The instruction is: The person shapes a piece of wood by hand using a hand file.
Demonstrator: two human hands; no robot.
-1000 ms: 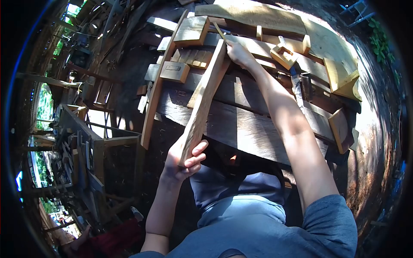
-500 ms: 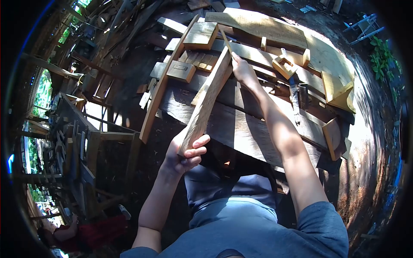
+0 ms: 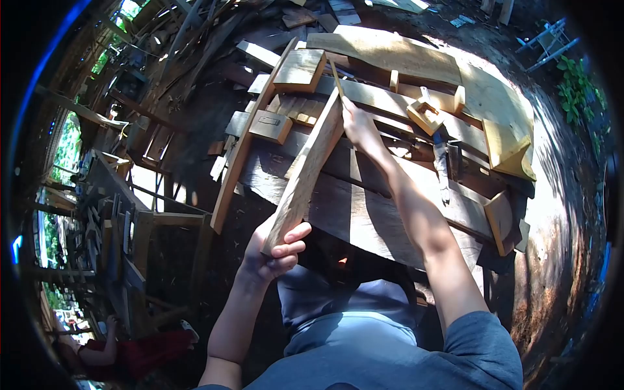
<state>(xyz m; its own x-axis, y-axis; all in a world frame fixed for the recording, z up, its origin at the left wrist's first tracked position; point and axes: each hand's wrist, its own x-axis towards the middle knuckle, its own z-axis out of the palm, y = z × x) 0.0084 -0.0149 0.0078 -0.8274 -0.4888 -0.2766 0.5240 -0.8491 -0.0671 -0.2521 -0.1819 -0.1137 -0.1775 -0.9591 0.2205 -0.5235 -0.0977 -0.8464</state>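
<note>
My left hand is wrapped round the near end of a long wooden piece, which slants up and away over the workbench. Near the far end of that piece is my right hand, its fingers closed on a thin wooden strip that points up and left. Whether the strip touches the long piece is too small to tell. Just beyond lie a thick wooden block and a smaller block with a slot.
A long narrow board crosses the bench's left side. At the right lie a small wooden box-like piece, a dark tool and a curved wooden piece. Someone in red clothing is at the lower left.
My left hand and the near end of the long piece have moved slightly down and left. My right hand has shifted a little left and down with the strip.
</note>
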